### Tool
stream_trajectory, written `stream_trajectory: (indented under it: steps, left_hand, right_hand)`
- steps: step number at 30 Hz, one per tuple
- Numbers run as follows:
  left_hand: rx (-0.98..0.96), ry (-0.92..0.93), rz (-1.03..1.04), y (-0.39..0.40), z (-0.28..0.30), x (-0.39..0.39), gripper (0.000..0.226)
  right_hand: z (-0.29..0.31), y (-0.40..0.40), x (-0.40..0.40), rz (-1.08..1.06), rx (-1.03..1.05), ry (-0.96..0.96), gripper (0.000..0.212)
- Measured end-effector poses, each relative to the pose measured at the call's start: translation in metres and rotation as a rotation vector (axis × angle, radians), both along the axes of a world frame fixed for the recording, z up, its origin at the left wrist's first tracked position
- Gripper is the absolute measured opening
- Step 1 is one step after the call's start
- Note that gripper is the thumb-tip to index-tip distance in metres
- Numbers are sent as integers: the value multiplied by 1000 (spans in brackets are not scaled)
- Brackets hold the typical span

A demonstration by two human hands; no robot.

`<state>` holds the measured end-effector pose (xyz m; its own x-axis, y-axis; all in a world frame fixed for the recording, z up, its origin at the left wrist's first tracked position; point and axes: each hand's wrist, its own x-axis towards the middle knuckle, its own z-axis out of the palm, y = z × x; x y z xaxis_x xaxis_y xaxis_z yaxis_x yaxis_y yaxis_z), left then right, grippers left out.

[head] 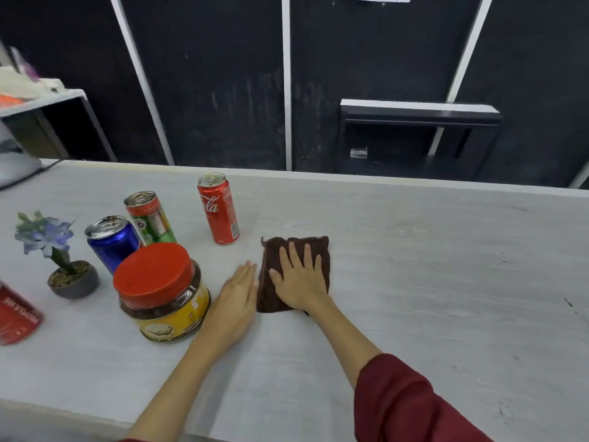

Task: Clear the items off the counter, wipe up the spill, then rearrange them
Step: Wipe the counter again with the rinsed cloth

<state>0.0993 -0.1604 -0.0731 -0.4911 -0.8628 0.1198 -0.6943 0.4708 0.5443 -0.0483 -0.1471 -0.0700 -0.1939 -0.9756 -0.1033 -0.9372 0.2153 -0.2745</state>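
Note:
A dark brown cloth (277,250) lies flat on the pale grey counter (430,266). My right hand (301,279) presses on it with straight, spread fingers. My left hand (237,298) rests flat on the counter just left of the cloth, beside a jar with a red lid and yellow label (162,291). Behind the jar stand a blue can (111,242), a green and red can (151,221) and a red cola can (219,208). A small potted plant with blue flowers (57,253) stands at the left.
A red container (16,314) is cut off by the left edge. A white object with a cable (19,167) sits at the far left corner. Beyond the counter's far edge are a dark wall and a black shelf (420,116).

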Motion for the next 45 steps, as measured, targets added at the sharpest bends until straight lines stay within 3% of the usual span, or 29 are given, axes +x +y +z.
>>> stream_trajectory:
  steps: [3, 6, 8, 11, 13, 19, 22, 25, 30, 36, 40, 45]
  left_hand:
    - [5, -36, -24, -7, -5, 0, 48]
    - [8, -65, -51, -7, -7, 2, 49]
    - [6, -60, -74, -8, -7, 1, 49]
    - [20, -54, -97, -10, -6, 0, 49]
    - [14, -47, -102, -11, -5, -3, 49]
    - [-1, -35, -145, -12, -5, -10, 49]
    - [15, -32, -168, -10, -5, -13, 49]
    - [15, -29, -201, -8, -3, -20, 49]
    - [25, -7, -256, -3, 3, -40, 48]
    - [16, -43, -268, 10, -1, -45, 48]
    - [7, -71, -250, 31, -2, -30, 48]
    - [-4, -100, -233, 67, -6, -22, 49]
  right_hand:
    - [-4, 28, 7, 61, -57, 14, 64]
    - [-6, 72, -20, 63, -66, 44, 94]
    - [-5, 82, -46, -23, -68, 97, 101]
    - [-1, 55, -67, -179, -26, 100, 70]
    - [2, 26, -58, -194, -19, 85, 61]
    - [-5, 24, -10, -45, -46, 23, 62]
    - [-6, 71, -18, -10, -67, 67, 83]
    - [-3, 113, -57, -123, -36, 108, 94]
    - [3, 93, -113, -341, 41, 76, 59]
    - [-4, 80, -52, -197, -8, 57, 60]
    - [-6, 135, -12, -105, -42, 20, 80]
    - [-6, 221, -36, -189, -5, 161, 70]
